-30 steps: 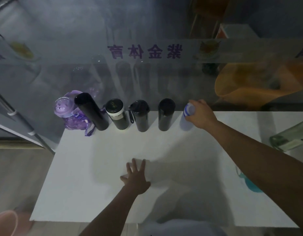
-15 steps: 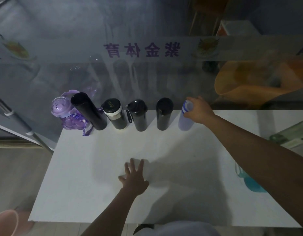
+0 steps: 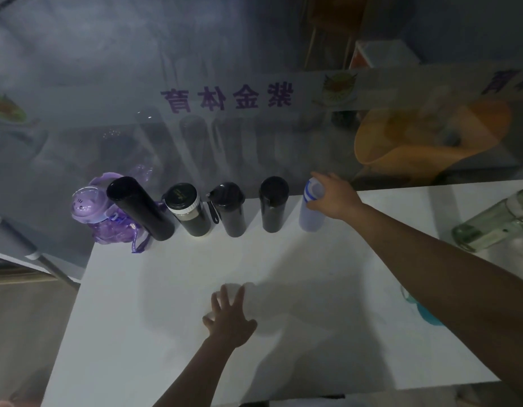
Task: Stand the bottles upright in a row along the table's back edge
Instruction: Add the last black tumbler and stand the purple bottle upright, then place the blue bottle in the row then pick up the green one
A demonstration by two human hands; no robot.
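Observation:
Along the back edge of the white table (image 3: 172,333) stand several bottles upright: a purple cartoon bottle (image 3: 91,211), a tall black flask (image 3: 139,207), a dark bottle with a white ring (image 3: 188,210), a black bottle with a strap (image 3: 229,210) and a black flask (image 3: 273,205). At the row's right end is a pale bottle with a blue-striped white cap (image 3: 311,214); my right hand (image 3: 333,195) is closed around its top. My left hand (image 3: 229,315) lies flat on the table, fingers spread, holding nothing.
A glass wall with purple lettering (image 3: 228,98) rises right behind the row. A clear green glass bottle (image 3: 495,224) lies on its side at the right edge. Something teal (image 3: 424,314) shows under my right forearm. Floor lies to the left of the table.
My right hand has stayed on the pale bottle's cap at the right end of the row, and more of the bottle's body now shows below it. The left hand has barely moved.

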